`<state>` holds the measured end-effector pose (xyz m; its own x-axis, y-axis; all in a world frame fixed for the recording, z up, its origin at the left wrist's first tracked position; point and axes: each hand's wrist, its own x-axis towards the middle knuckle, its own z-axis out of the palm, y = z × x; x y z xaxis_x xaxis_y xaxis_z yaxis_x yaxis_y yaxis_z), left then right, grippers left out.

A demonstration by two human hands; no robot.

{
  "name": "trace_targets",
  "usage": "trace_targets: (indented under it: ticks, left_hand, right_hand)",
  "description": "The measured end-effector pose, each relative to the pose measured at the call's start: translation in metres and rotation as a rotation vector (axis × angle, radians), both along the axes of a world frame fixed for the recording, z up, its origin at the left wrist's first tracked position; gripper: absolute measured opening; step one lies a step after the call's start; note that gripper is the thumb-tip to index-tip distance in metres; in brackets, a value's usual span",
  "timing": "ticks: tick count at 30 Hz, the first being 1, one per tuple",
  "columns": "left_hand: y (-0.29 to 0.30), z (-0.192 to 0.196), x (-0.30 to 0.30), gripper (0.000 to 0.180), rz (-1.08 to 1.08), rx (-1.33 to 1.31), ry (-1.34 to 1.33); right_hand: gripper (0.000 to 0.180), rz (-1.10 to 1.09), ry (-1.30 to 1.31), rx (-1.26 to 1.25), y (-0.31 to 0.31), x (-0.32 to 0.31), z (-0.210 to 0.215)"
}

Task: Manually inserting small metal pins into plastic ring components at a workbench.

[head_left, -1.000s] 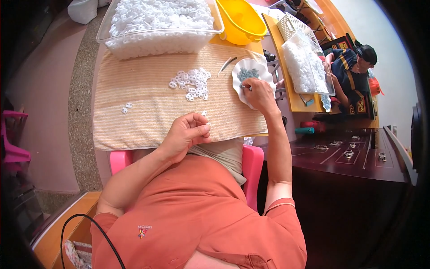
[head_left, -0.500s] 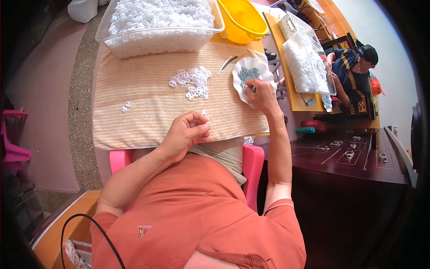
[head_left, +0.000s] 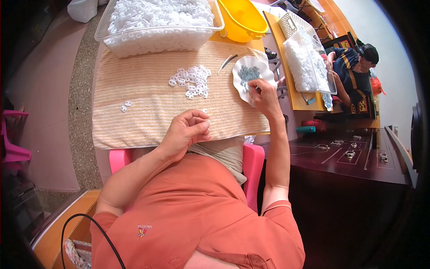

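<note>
Grey bits [head_left: 247,72] lie in a heap in a white dish [head_left: 239,89] with a wavy rim, on the right side of a striped towel [head_left: 143,80]. The right hand [head_left: 265,96] is over the near part of the dish, with its fingers bent down close to the heap. I cannot tell if it has a bit in its grip, because the tips are too hard to see. The left hand [head_left: 186,131] is curled over the near edge of the towel, with thumb and finger pinched together, it seems on a small white piece. One loose white piece [head_left: 204,110] lies just past those fingertips. Farther up the towel sits a pile of white pieces [head_left: 195,80] with holes in them. The step in hand looks like picking one grey bit out of the dish. That calls for a light pinch with the right hand and a steady left hand. Bits this tiny could slip away, or two could come up at once.
</note>
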<state>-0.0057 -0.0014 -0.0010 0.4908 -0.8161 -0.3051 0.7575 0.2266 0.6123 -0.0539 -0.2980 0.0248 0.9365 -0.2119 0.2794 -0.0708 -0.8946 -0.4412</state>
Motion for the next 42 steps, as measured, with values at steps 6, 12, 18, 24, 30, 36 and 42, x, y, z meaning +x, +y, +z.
trace_targets:
  ticks: [6,12,18,24,30,36,42]
  left_hand:
    - [0.001,-0.003,0.0,0.015,0.005,0.031,-0.055]
    - [0.0,0.003,0.0,0.015,0.002,0.04,-0.082]
    - [0.0,0.003,-0.001,0.017,-0.008,0.041,-0.15]
    - [0.004,0.002,-0.001,0.017,0.004,0.081,-0.156]
    - [0.002,-0.004,0.0,0.016,0.005,0.04,-0.142]
    - [-0.002,-0.003,-0.004,0.014,-0.009,0.019,-0.147]
    - [0.005,-0.001,-0.003,0.014,0.035,0.046,-0.143]
  right_hand:
    - [0.007,-0.076,-0.047,0.122,0.014,-0.009,0.003]
    - [0.004,0.06,-0.141,0.441,0.067,-0.024,0.036]
    - [0.011,0.345,-0.335,0.179,0.148,-0.04,0.138]
    - [0.013,0.721,-0.544,0.255,0.193,-0.048,0.186]
    - [0.028,0.362,-0.334,0.225,0.225,-0.042,0.237]
    - [0.025,0.521,-0.28,0.254,0.221,-0.041,0.24]
    - [0.017,0.636,-0.345,0.287,0.217,-0.036,0.226]
